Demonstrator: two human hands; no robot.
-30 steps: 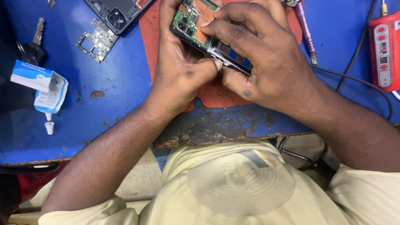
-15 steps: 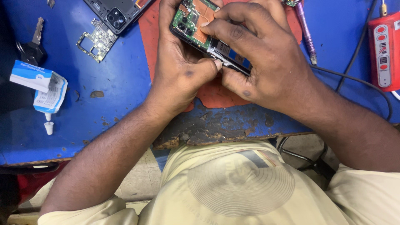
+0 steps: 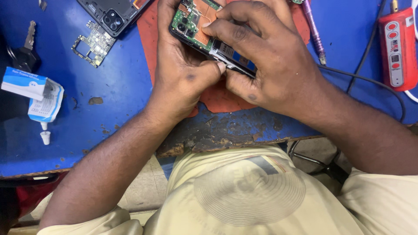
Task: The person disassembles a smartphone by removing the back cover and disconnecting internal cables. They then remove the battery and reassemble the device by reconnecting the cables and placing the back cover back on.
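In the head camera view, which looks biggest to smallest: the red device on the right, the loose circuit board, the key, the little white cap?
1. Red device, partly cut off
2. Loose circuit board and key: too alike to rank
3. White cap

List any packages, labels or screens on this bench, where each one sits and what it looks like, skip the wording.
Squeezed white and blue glue tube: far left of the blue bench, nozzle pointing down, small white cap below it.
Blue and white label flap: on the tube's upper end, rectangular.
Red handheld device: far right, oblong, with a white printed label strip along its face.
No lit screen shows.
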